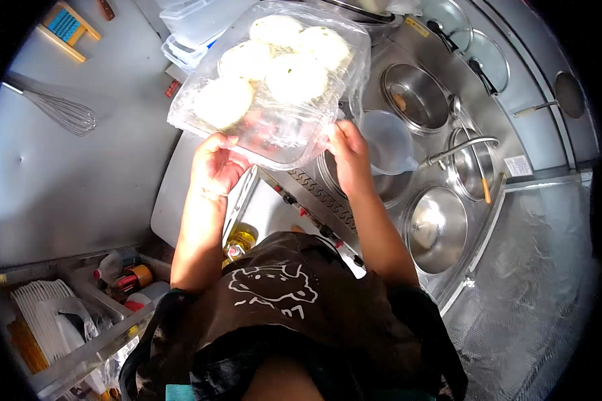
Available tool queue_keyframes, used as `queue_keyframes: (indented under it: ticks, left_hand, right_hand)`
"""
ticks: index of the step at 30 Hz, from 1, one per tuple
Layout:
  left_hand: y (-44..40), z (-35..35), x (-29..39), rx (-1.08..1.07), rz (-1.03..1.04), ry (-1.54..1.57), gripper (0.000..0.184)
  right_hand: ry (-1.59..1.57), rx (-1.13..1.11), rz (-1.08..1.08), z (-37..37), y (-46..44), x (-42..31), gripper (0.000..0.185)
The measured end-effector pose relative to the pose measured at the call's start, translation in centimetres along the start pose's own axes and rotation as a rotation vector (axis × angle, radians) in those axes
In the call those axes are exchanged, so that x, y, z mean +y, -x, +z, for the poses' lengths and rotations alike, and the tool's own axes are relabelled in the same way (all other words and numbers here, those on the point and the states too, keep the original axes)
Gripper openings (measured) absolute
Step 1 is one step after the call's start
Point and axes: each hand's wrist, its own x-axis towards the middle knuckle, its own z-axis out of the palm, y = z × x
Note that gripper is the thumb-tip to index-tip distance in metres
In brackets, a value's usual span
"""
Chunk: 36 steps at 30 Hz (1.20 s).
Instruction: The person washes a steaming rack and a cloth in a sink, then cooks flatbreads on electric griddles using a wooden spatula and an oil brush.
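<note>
Both of my hands hold a clear plastic tray (281,142) wrapped in a loose clear bag, lifted in front of me and tilted. Several round, pale dough pieces (296,79) with small green flecks lie in it, washed out by bright light. My left hand (217,164) grips the near left edge, thumb on top and fingers curled beneath. At the near right corner, my right hand (349,150) pinches the edge and the bag. The undersides of the fingers are partly hidden.
Steel pots (416,97) and a bowl (438,229) sit in the counter at right, near a tap (465,145) and a translucent jug (384,144). A whisk (60,110) hangs at left. An open drawer (93,327) holds bottles and plates. An oil bottle (242,239) stands low.
</note>
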Motion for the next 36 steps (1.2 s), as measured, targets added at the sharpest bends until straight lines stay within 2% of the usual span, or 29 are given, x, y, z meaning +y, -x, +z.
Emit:
queue_keyframes:
  ticks: [3, 6, 7, 9, 12, 15, 18, 27, 30, 33, 36]
  left_hand:
    - [0.7, 1.1, 0.3, -0.025, 0.015, -0.021, 0.067]
    - [1.3, 2.0, 0.5, -0.062, 0.030, -0.016, 0.067]
    - [2.5, 3.3, 0.5, 0.010, 0.060, -0.104, 0.064]
    - [2.7, 2.9, 0.2, 0.026, 0.037, -0.047, 0.062]
    - [2.8, 0.6, -0.6, -0.039, -0.031, 0.082, 0.057]
    - [3.5, 0.5, -1.6, -0.057, -0.073, 0.140, 0.055]
    - [4.6, 0.6, -2.1, -0.071, -0.094, 0.179, 0.055]
    - [6.8, 0.6, -1.9, -0.034, -0.091, 0.110, 0.055]
    - [6.7, 0.0, -2.4, -0.062, -0.066, 0.140, 0.055]
    - [6.6, -1.0, -2.9, -0.098, -0.100, 0.176, 0.056]
    - [7.2, -0.6, -2.7, -0.136, -0.114, 0.187, 0.054]
  right_hand:
    - [0.006, 0.261, 0.078, -1.8, 1.6, 0.5, 0.021]
    - [-0.032, 0.479, -0.057, -4.2, 2.0, -1.4, 0.026]
    - [0.157, 0.442, -0.195, -4.2, 2.1, -2.5, 0.028]
    - [0.523, 0.345, -0.478, -1.8, 2.1, -8.5, 0.032]
    - [1.410, -0.007, -0.837, 1.1, 1.4, -12.0, 0.035]
    - [1.526, -0.206, -0.786, 3.6, 1.3, -12.0, 0.036]
    - [1.620, -0.271, -0.749, 3.7, 1.4, -11.7, 0.033]
    - [1.650, -0.323, -0.730, 4.7, 2.7, -11.5, 0.031]
    - [1.595, -0.316, -0.658, 4.7, 1.4, -12.0, 0.030]
    - [1.568, -0.300, -0.855, 6.5, -0.2, -12.8, 0.030]
    - [1.675, -0.388, -0.801, 6.8, -1.6, -11.6, 0.031]
